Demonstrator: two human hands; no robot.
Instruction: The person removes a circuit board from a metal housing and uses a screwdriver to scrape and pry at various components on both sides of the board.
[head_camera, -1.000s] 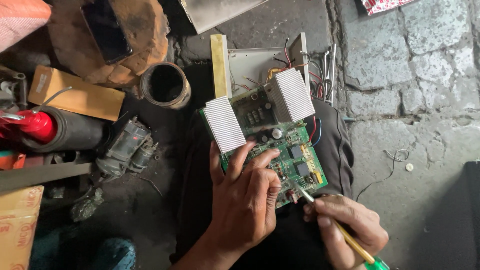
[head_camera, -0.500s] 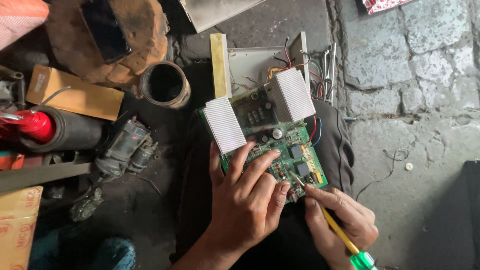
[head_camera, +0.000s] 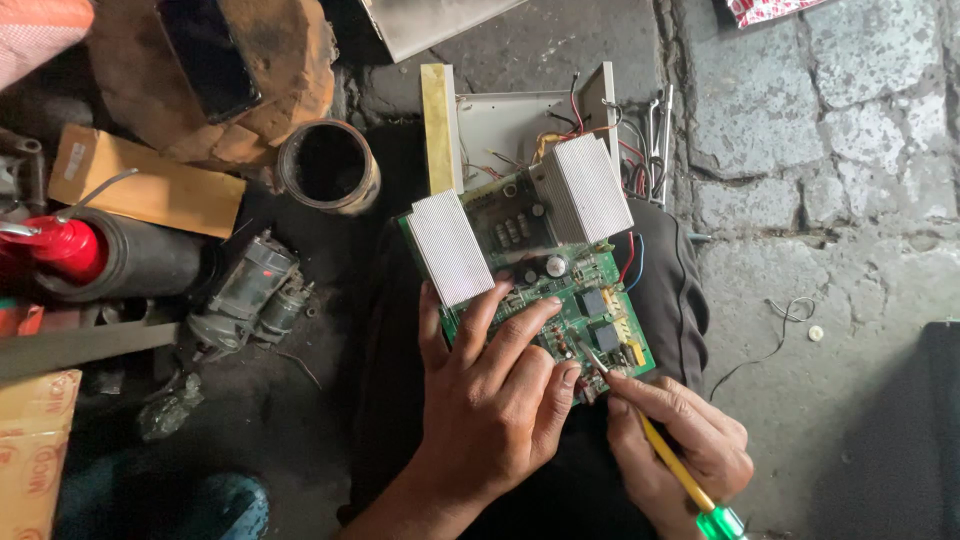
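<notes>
Seen from the head camera, the left hand (head_camera: 490, 400) lies flat over the lower left part of a green circuit board (head_camera: 590, 310), fingers spread and loosely extended, pressing it down rather than closing around anything. The board rests tilted on the person's dark-clothed lap, with two ribbed white heat sinks (head_camera: 450, 245) standing on its upper half. The right hand (head_camera: 680, 450) is clenched around a yellow screwdriver (head_camera: 672, 462) with a green handle end, held like a pen; its metal tip touches the board's lower right edge, just beside the left fingertips.

Behind the board sits an open white metal case (head_camera: 500, 125) holding loose red, black and yellow wires. To the left, on the dark ground, a rusty round can (head_camera: 328, 166) stands upright, its inside too dark to tell what it holds. Near it lie a small grey motor (head_camera: 250, 295), a red-capped black cylinder (head_camera: 110, 255) and a flat cardboard piece (head_camera: 150, 185). Cobblestones (head_camera: 820, 130) fill the right side.
</notes>
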